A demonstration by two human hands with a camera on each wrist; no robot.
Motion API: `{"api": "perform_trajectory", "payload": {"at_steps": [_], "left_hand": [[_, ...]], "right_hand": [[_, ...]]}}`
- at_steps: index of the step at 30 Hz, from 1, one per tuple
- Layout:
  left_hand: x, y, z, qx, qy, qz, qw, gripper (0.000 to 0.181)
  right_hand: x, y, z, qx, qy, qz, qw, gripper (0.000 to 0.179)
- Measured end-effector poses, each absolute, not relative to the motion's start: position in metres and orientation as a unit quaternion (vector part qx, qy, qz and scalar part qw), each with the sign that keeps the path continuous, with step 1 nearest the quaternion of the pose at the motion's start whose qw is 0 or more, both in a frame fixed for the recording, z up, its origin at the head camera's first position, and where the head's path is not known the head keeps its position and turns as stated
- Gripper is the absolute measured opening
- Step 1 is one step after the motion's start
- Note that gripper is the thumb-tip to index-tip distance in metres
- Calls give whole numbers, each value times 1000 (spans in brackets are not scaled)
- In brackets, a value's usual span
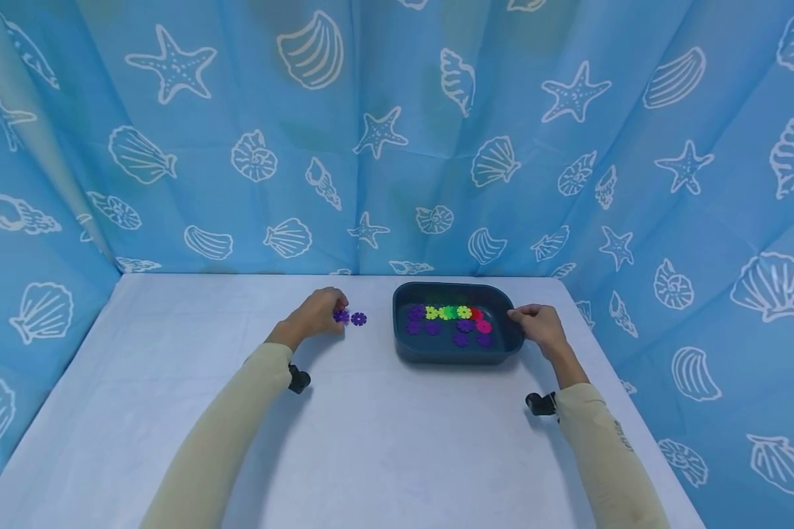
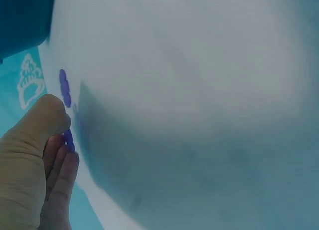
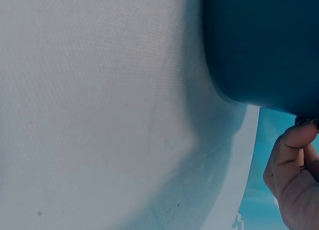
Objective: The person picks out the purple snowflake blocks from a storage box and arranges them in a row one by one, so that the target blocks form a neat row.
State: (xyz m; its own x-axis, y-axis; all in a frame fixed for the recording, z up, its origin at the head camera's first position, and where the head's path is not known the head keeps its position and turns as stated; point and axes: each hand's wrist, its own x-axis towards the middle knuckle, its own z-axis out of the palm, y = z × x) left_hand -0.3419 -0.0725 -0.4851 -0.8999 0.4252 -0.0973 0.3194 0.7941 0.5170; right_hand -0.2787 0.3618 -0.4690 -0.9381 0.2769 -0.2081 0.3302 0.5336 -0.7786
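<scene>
- Purple and flower-shaped, one piece [image 1: 341, 316] is pinched by the left grip [image 1: 316, 313], outside the tray [image 1: 446, 354].
- Just beside it, a second purple piece [image 1: 359, 319] is left on the table [image 1: 370, 441].
- Mixed-colour pieces [image 1: 431, 312] are already gathered inside.
- Meanwhile, the tray's right end is held by the right grip [image 1: 542, 325].

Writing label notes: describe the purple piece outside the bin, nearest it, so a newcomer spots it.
On the white table, find the dark bin. In the head view, the purple piece is left of it, between bin and left hand: a small disc with a notched edge. The pinched piece beside it is partly hidden; this one shows whole, nearer the bin.
</scene>
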Motion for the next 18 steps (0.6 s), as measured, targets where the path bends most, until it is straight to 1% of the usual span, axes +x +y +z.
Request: {"api": "perform_trajectory", "payload": {"at_steps": [11, 18], "left_hand": [[-343, -74, -491, 196, 938, 261, 117, 48], [-342, -74, -491, 195, 938, 264, 115, 49]], "right_hand": [[-279, 361, -469, 174, 871, -459, 31, 43], [-277, 361, -468, 175, 871, -458, 32, 43]]}}
